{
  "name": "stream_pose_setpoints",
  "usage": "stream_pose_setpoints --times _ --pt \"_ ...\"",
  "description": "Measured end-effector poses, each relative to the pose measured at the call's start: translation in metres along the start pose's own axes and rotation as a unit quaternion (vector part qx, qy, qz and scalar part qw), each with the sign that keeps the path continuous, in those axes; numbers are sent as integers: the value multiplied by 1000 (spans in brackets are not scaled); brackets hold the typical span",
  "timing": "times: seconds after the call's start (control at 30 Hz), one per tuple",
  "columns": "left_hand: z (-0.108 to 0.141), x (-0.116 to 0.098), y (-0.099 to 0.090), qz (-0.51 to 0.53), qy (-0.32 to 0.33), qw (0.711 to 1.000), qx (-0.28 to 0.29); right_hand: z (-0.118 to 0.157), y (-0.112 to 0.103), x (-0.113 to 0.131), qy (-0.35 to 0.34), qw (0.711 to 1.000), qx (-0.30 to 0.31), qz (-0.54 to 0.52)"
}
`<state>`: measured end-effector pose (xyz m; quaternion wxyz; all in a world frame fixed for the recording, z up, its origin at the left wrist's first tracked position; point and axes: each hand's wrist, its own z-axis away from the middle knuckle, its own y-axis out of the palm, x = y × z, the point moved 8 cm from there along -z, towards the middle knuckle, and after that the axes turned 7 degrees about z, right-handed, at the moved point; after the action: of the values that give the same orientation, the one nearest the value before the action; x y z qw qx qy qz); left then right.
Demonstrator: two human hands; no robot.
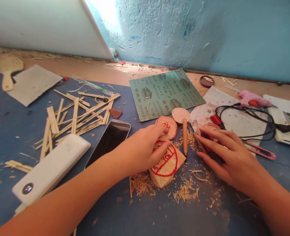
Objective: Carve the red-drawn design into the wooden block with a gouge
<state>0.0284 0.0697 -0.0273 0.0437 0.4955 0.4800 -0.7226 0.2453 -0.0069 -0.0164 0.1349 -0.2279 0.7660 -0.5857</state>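
My left hand [147, 147] is over a pale wooden block [166, 168] with a red circle and lettering drawn on it. Its thumb and forefinger are apart, and the block shows between them. Just behind lies a round wooden piece [171, 126] with a red outline. A plain wooden disc [180, 115] is beyond it. A wood-handled carving tool [185, 137] lies between my hands. My right hand [223, 150] curls over a dark brownish thing, mostly hidden under its fingers. Another red-edged wooden piece [210, 126] shows behind those fingers.
Wood shavings [186, 191] lie around the block. At left are a phone [110, 137], a white power bank [51, 168] and wooden sticks [77, 119]. Green sandpaper [157, 95] lies behind. At right are a pink glue gun [254, 99], a black cable [248, 113] and a pink cutter [262, 151].
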Motion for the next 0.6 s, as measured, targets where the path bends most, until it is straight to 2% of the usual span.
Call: stream_pose_setpoints --times 0.13,0.37,0.6 --pt "2 3 1 12 -9 1000 3 1 -2 -4 14 1000 9 18" --pt "5 6 3 -13 -14 1000 9 5 2 6 20 997 33 60" --pt "4 10 0 -24 -10 1000 -15 3 6 13 22 997 45 60"
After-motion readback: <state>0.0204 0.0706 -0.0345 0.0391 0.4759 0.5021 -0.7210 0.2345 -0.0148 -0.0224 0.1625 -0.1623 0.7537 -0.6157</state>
